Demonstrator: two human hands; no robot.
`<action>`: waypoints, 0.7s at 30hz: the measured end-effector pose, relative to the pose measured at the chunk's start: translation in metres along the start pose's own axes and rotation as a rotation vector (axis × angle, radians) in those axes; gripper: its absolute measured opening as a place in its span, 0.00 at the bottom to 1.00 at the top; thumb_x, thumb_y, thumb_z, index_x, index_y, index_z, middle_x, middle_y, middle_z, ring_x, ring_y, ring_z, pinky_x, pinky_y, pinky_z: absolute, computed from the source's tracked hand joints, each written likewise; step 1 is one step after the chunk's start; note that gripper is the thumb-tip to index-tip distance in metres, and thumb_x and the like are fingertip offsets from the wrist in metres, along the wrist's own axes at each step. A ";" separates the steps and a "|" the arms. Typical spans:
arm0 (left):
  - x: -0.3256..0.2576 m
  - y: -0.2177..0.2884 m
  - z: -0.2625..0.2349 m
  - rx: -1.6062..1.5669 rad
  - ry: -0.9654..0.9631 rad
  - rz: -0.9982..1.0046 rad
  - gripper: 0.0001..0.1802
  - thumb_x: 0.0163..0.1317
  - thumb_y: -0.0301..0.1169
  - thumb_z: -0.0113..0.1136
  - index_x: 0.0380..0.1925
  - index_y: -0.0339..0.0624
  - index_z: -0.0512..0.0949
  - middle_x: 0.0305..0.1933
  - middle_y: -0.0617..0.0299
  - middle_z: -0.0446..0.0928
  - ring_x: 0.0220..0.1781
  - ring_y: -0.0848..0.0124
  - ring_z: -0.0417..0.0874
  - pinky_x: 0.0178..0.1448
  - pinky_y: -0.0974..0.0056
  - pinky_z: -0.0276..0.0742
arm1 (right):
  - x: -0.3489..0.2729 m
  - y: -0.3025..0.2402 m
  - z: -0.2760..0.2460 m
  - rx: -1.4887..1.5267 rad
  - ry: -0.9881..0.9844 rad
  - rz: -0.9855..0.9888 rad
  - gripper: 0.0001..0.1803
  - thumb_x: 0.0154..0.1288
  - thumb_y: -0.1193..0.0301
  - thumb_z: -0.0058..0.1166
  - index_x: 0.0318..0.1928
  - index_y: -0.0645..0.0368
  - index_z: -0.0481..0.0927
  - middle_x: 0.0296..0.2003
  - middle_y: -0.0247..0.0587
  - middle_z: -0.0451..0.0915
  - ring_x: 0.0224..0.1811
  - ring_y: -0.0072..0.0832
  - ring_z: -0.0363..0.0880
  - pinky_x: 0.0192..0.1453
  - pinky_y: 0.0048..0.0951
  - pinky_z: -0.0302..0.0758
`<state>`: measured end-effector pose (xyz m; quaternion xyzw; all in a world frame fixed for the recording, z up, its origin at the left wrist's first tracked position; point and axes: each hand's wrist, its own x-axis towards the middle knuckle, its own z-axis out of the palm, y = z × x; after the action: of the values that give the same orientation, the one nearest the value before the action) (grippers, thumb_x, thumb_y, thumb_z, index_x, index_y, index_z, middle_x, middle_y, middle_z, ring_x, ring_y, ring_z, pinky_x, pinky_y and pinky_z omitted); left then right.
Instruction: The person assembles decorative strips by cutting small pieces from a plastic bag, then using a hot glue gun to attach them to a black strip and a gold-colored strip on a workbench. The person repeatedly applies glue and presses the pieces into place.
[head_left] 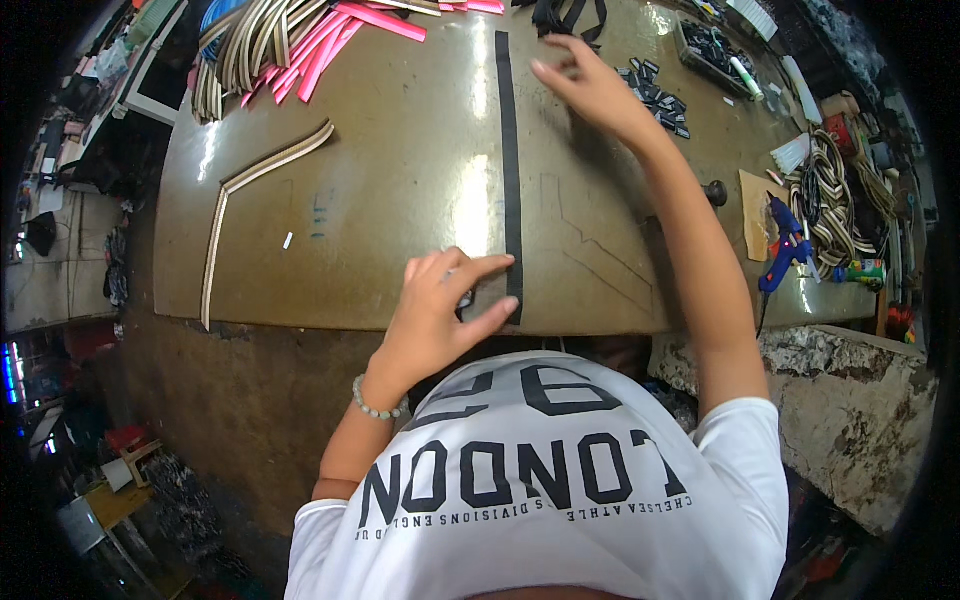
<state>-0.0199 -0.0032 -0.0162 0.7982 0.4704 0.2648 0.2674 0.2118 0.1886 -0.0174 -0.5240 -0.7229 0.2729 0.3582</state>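
Note:
A long black strap lies flat on the brown table, running from the far side to the near edge. My left hand is beside its near end, forefinger and thumb spread apart and their tips at the strap's left edge. A small dark, shiny piece shows by that palm; whether it is held or lies on the table I cannot tell. My right hand is stretched out with fingers apart and a little blurred, right of the strap's far end. Close to it are a black strap bundle and several small black buckle-like pieces.
Striped beige strips and pink strips are heaped at the far left. A bent striped strip lies nearer. On the right are a tray of black parts, a blue glue gun and coiled cords.

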 end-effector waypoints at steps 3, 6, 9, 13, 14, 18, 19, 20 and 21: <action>0.011 -0.006 -0.004 0.054 0.029 0.028 0.22 0.52 0.40 0.69 0.48 0.49 0.80 0.29 0.61 0.67 0.36 0.64 0.68 0.48 0.62 0.60 | -0.097 -0.037 -0.046 -0.165 -0.075 0.028 0.20 0.65 0.60 0.57 0.49 0.62 0.78 0.37 0.39 0.80 0.36 0.24 0.76 0.42 0.25 0.74; 0.022 -0.011 -0.001 0.145 -0.003 0.092 0.25 0.51 0.44 0.69 0.50 0.52 0.80 0.30 0.62 0.67 0.36 0.64 0.68 0.50 0.60 0.60 | -0.186 -0.052 -0.097 -0.388 -0.098 0.479 0.22 0.64 0.54 0.56 0.37 0.65 0.80 0.26 0.52 0.79 0.28 0.38 0.78 0.36 0.35 0.74; 0.026 -0.016 0.004 0.236 -0.013 0.157 0.26 0.49 0.46 0.70 0.50 0.54 0.81 0.30 0.63 0.68 0.37 0.65 0.68 0.51 0.59 0.59 | -0.238 -0.034 -0.145 -0.691 0.014 0.842 0.28 0.62 0.49 0.57 0.36 0.68 0.80 0.30 0.55 0.81 0.32 0.42 0.80 0.41 0.37 0.74; 0.020 -0.019 0.007 0.255 -0.046 0.127 0.28 0.47 0.49 0.70 0.49 0.56 0.80 0.30 0.66 0.66 0.36 0.67 0.67 0.51 0.57 0.58 | -0.280 0.035 -0.177 -0.779 0.621 0.952 0.42 0.57 0.42 0.60 0.54 0.70 0.74 0.43 0.55 0.79 0.46 0.37 0.78 0.53 0.33 0.71; 0.018 -0.019 0.008 0.249 -0.034 0.140 0.28 0.46 0.49 0.71 0.49 0.57 0.80 0.30 0.66 0.65 0.36 0.68 0.67 0.52 0.57 0.57 | -0.281 0.057 -0.179 -0.615 0.744 0.805 0.42 0.57 0.46 0.64 0.60 0.67 0.69 0.48 0.54 0.77 0.50 0.36 0.76 0.55 0.32 0.70; 0.014 -0.021 0.009 0.242 -0.026 0.147 0.28 0.46 0.49 0.71 0.49 0.57 0.80 0.30 0.66 0.66 0.37 0.68 0.68 0.53 0.56 0.57 | -0.253 0.097 -0.174 -0.377 0.854 0.537 0.30 0.61 0.58 0.64 0.56 0.66 0.71 0.38 0.45 0.80 0.37 0.27 0.78 0.41 0.26 0.74; 0.014 -0.022 0.009 0.237 -0.023 0.145 0.28 0.46 0.50 0.71 0.49 0.58 0.80 0.30 0.66 0.66 0.37 0.68 0.68 0.54 0.56 0.58 | -0.241 0.089 -0.171 -0.375 0.847 0.529 0.27 0.62 0.61 0.63 0.55 0.65 0.72 0.35 0.42 0.80 0.33 0.24 0.78 0.36 0.24 0.73; 0.014 -0.022 0.009 0.233 -0.020 0.135 0.28 0.46 0.50 0.71 0.49 0.58 0.80 0.30 0.66 0.66 0.37 0.68 0.68 0.54 0.55 0.58 | -0.226 0.074 -0.169 -0.342 0.877 0.595 0.24 0.63 0.63 0.62 0.53 0.64 0.72 0.32 0.39 0.81 0.29 0.21 0.77 0.32 0.22 0.73; 0.014 -0.022 0.010 0.230 -0.016 0.138 0.28 0.46 0.50 0.71 0.49 0.58 0.80 0.31 0.66 0.67 0.37 0.67 0.68 0.54 0.55 0.58 | -0.212 0.052 -0.163 -0.307 0.823 0.434 0.23 0.64 0.63 0.62 0.52 0.64 0.71 0.30 0.37 0.81 0.26 0.17 0.75 0.29 0.20 0.72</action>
<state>-0.0213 0.0163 -0.0357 0.8560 0.4396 0.2205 0.1592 0.4132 0.0057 -0.0102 -0.7738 -0.4275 0.0017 0.4675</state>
